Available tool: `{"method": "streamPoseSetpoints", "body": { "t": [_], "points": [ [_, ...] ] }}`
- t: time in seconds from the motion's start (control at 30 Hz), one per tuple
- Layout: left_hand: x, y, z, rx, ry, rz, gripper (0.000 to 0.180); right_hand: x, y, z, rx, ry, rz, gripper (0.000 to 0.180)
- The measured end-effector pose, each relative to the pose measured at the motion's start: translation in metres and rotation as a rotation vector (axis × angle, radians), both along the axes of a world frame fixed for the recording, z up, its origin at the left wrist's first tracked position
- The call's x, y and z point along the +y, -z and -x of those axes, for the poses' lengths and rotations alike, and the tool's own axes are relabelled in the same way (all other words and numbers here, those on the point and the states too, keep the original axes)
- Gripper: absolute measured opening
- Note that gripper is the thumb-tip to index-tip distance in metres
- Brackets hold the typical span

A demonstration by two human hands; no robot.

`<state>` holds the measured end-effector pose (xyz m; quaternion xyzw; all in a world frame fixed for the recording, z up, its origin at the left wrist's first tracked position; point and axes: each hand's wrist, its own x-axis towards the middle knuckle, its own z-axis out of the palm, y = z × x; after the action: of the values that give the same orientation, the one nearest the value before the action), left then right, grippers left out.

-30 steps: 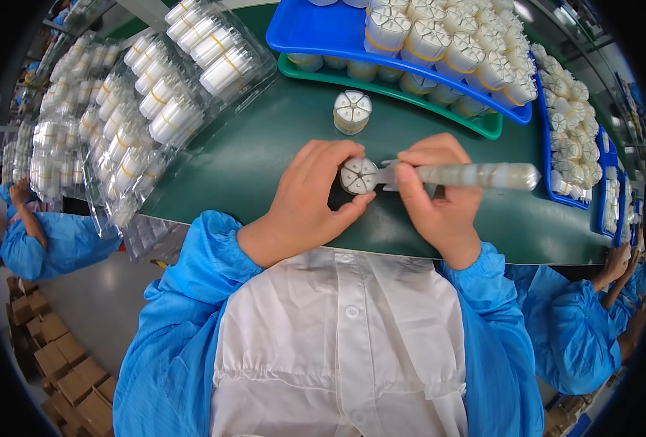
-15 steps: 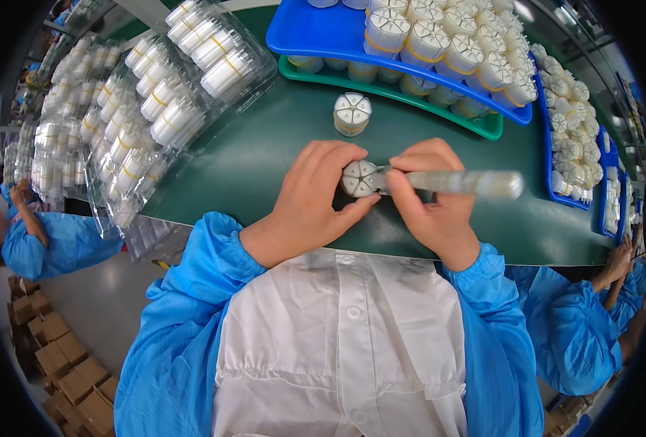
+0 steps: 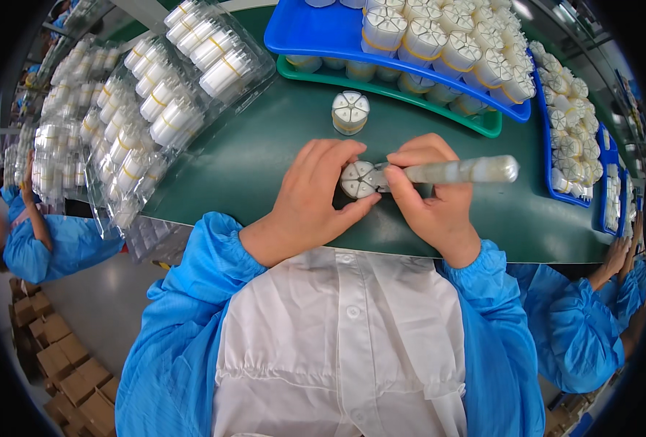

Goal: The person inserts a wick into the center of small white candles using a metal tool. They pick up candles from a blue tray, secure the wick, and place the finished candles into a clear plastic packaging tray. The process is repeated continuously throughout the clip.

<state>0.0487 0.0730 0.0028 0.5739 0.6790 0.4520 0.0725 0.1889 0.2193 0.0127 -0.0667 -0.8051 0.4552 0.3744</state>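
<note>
My left hand (image 3: 302, 195) is closed around a round white bundle of wedge-shaped pieces (image 3: 356, 179), thumb near its front and fingers behind it. In my right hand (image 3: 438, 207) is a tool with a thick, pale, cloudy handle (image 3: 476, 170), pinched close to its working end. That greyish end meets the right side of the bundle; its exact shape is partly hidden by my fingers. Just beyond, a second round bundle (image 3: 350, 113) stands upright on the green table (image 3: 257, 146).
A blue tray (image 3: 315, 38) of banded bundles sits on a green tray (image 3: 490, 125) at the back. Another blue tray (image 3: 572, 198) stands right. Clear plastic trays (image 3: 224, 69) of bundles stack left. Co-workers in blue sleeves (image 3: 64, 244) are on both sides; cartons (image 3: 61, 353) lie on the floor.
The tool's handle has swung slightly away from me, its free end now farther back. My left hand keeps its hold on the bundle. At left, a co-worker's arm has risen.
</note>
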Motion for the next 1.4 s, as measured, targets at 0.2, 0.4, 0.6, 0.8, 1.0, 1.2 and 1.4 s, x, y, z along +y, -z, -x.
{"method": "streamPoseSetpoints", "body": {
  "t": [0.2,0.4,0.6,0.8,1.0,1.2,1.4],
  "points": [
    [0.001,0.000,0.002,-0.095,0.115,-0.056,0.059,0.004,-0.002,-0.001,0.021,0.014,0.011,0.017],
    [0.002,-0.002,0.002,-0.006,0.107,-0.036,0.061,0.001,-0.001,0.001,-0.029,0.004,-0.020,0.016],
    [-0.010,-0.007,0.009,0.069,0.016,0.006,0.063,0.004,-0.003,-0.004,0.025,0.094,0.083,0.013],
    [-0.026,-0.010,0.061,0.206,-0.368,0.092,0.055,0.006,-0.010,-0.005,0.019,0.141,0.140,0.012],
    [0.000,-0.029,0.036,0.557,-0.265,-0.018,0.058,0.008,-0.007,-0.003,0.014,0.162,0.068,0.012],
    [0.043,-0.035,0.019,0.563,-0.188,0.156,0.059,0.014,-0.008,-0.004,0.014,0.213,-0.015,0.012],
    [0.033,-0.049,-0.001,0.311,0.032,0.114,0.062,0.021,-0.008,-0.010,0.023,0.230,0.090,0.010]
  ]
}}
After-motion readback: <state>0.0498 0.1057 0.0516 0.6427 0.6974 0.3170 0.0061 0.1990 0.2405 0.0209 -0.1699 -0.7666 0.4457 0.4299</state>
